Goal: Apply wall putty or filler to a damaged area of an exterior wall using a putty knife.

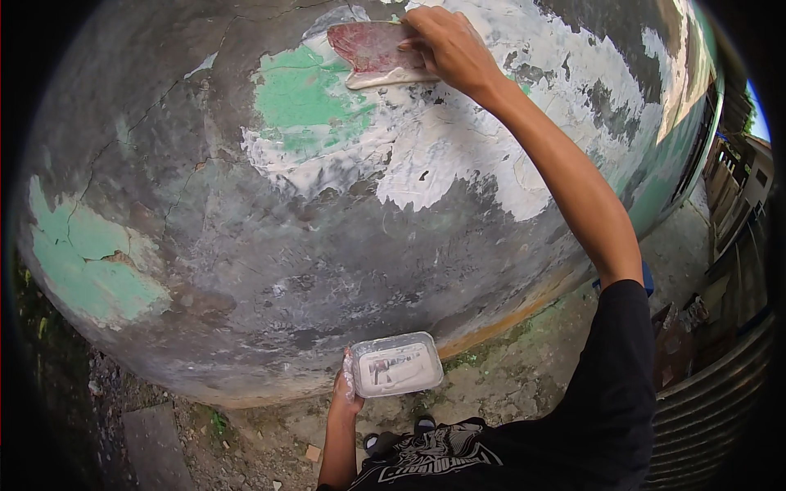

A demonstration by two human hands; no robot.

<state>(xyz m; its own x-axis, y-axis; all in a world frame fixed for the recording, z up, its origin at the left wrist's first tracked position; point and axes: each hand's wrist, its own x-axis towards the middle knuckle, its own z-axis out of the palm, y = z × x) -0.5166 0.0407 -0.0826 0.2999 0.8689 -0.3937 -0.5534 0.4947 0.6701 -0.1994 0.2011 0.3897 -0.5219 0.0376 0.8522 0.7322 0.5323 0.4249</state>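
My right hand (449, 51) is raised to the wall and closed around a reddish, flat putty spreader (368, 47). White putty lines the spreader's lower edge, which lies against the wall (270, 237). Below and left of it shows a patch of green paint (299, 98), with fresh white putty (442, 135) spread beside and beneath. Down low, my left hand (348, 385) grips the side of a clear plastic tub (399, 335). White putty (401, 368) covers the tub's bottom, with scrape marks in it. Putty is smeared on the left fingers.
The grey wall has cracks and another green patch (90, 254) at left. Rough ground (508, 368) with small rubble runs along its foot. A flat slab (155, 446) lies at lower left. Corrugated sheets (712, 417) and boards stand at right, near a blue object (648, 279) behind my arm.
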